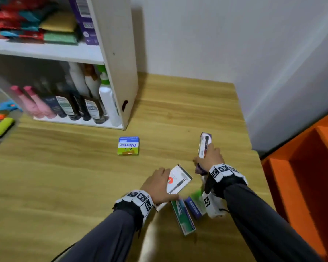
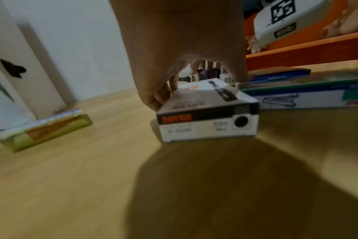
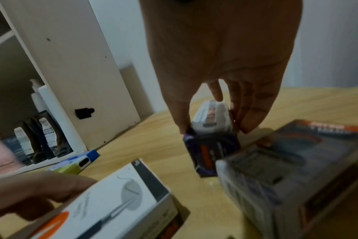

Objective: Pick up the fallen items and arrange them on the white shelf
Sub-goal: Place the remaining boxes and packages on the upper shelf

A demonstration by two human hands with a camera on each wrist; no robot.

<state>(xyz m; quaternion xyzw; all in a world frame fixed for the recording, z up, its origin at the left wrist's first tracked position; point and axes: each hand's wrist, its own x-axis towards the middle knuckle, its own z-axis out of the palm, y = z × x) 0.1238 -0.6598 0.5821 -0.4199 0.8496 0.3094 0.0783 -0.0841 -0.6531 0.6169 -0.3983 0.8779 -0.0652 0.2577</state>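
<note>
— Shelf (image 1: 119,59), white, far left on the wooden floor (image 1: 64,176); bottles (image 1: 95,108) in the bottom compartment, packets (image 1: 17,21) above.

— And fallen near it?

— Nitto box (image 1: 128,146), green and blue, flat on the floor, apart from both hands.

— Left hand (image 1: 157,186)?

— Curled round a white pen box (image 1: 178,179), thumb on one side, fingers (image 2: 153,100) on the other; near end apparently touching the floor.

— Further right?

— Green stapler box (image 1: 184,218) and blue box (image 1: 194,207) lying nearest, partly under the arms.

— Right hand (image 1: 211,157)?

— Gripping a white-and-purple box (image 1: 204,143), upright, fingers (image 3: 253,111) clamped on its sides. Orange shelf (image 1: 301,167) far right.
</note>
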